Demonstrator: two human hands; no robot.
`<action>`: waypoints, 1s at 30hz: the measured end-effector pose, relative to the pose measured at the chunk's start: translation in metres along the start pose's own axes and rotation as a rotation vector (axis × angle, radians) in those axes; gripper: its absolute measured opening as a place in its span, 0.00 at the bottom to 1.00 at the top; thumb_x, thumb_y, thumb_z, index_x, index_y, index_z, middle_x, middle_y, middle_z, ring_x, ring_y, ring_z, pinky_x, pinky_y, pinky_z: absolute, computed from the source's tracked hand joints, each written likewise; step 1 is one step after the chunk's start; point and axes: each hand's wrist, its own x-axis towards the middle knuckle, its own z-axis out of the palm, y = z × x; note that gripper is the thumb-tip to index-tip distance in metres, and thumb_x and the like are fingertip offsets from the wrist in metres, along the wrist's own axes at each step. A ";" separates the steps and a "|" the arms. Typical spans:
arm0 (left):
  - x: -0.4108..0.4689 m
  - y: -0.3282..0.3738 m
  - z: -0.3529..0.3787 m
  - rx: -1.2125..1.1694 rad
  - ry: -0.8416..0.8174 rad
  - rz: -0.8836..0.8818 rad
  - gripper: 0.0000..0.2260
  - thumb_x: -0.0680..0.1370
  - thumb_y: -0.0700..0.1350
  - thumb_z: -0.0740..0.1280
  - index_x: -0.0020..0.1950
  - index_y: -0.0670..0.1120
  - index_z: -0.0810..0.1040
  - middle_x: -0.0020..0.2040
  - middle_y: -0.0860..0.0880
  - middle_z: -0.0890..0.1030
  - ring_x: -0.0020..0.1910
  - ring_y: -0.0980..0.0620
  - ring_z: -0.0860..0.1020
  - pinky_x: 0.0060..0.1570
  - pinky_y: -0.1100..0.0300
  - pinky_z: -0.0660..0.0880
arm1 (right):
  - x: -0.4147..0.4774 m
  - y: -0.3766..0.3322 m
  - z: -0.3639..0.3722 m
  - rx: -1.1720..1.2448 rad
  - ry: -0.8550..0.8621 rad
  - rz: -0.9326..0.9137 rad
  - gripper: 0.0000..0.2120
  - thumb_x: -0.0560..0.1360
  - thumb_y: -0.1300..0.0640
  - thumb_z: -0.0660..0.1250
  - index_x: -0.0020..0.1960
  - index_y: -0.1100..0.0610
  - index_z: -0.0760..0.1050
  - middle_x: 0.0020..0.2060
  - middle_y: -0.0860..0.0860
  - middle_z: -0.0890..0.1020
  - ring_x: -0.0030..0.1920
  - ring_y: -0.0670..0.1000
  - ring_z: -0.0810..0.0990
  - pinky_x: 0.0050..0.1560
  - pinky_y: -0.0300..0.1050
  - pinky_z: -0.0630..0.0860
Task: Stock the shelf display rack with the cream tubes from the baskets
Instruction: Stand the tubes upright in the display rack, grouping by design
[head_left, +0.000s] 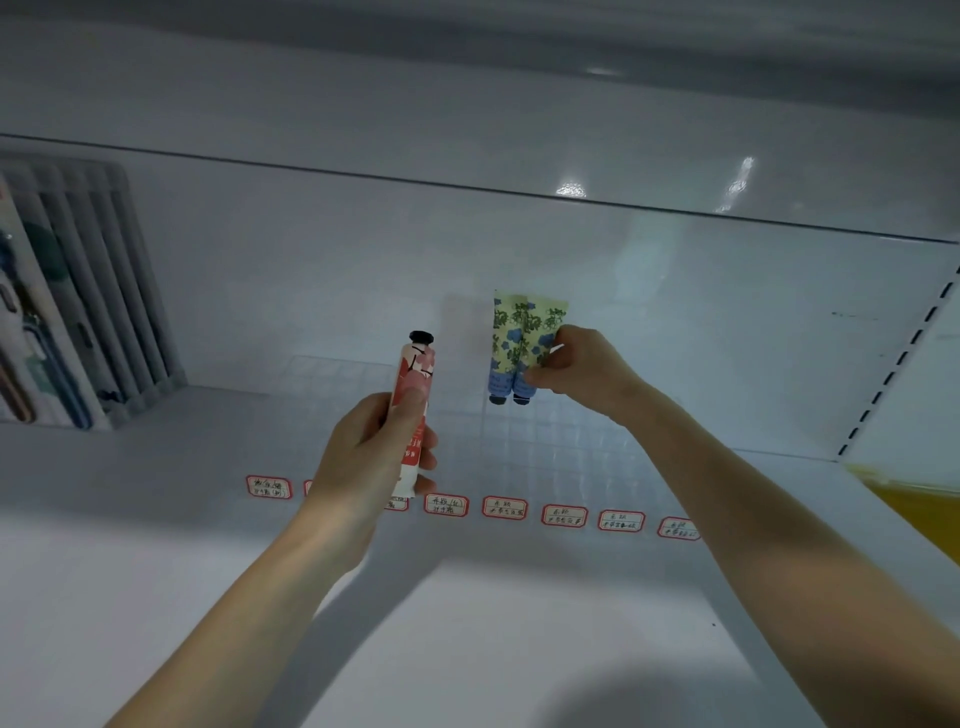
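Note:
My left hand (371, 447) grips a red-and-pink cream tube (415, 384), held with its black cap pointing up, over the front of the clear gridded display rack (561, 441) on the white shelf. My right hand (576, 371) pinches two yellow tubes with blue flowers (519, 343) side by side. They stand caps down at the back of the rack, near the shelf's rear wall. My fingers cover the right tube's lower part.
Red-bordered price labels (505, 507) run along the rack's front edge. A grey slotted holder with packaged goods (78, 322) stands at the far left. A perforated upright (904, 358) and something yellow (914, 499) border the right. The upper shelf (467, 78) hangs overhead.

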 end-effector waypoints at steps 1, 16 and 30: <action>0.000 0.000 0.000 -0.002 0.002 0.000 0.12 0.79 0.50 0.61 0.46 0.41 0.76 0.34 0.46 0.77 0.31 0.51 0.75 0.33 0.57 0.75 | 0.001 0.000 0.000 0.000 0.006 0.004 0.12 0.71 0.59 0.70 0.51 0.64 0.75 0.41 0.56 0.81 0.41 0.52 0.77 0.47 0.52 0.77; -0.001 0.000 -0.001 -0.010 -0.017 -0.013 0.13 0.79 0.50 0.62 0.46 0.41 0.75 0.34 0.47 0.77 0.30 0.52 0.75 0.29 0.59 0.75 | -0.003 -0.006 0.008 -0.076 0.098 0.015 0.13 0.74 0.58 0.67 0.49 0.69 0.74 0.39 0.58 0.76 0.40 0.54 0.73 0.39 0.43 0.69; -0.001 -0.001 0.000 -0.021 -0.030 -0.018 0.13 0.79 0.50 0.62 0.46 0.41 0.75 0.34 0.46 0.77 0.29 0.53 0.75 0.31 0.58 0.75 | -0.003 -0.007 -0.001 0.011 0.198 0.032 0.13 0.72 0.59 0.70 0.44 0.71 0.76 0.42 0.65 0.82 0.37 0.55 0.78 0.41 0.49 0.78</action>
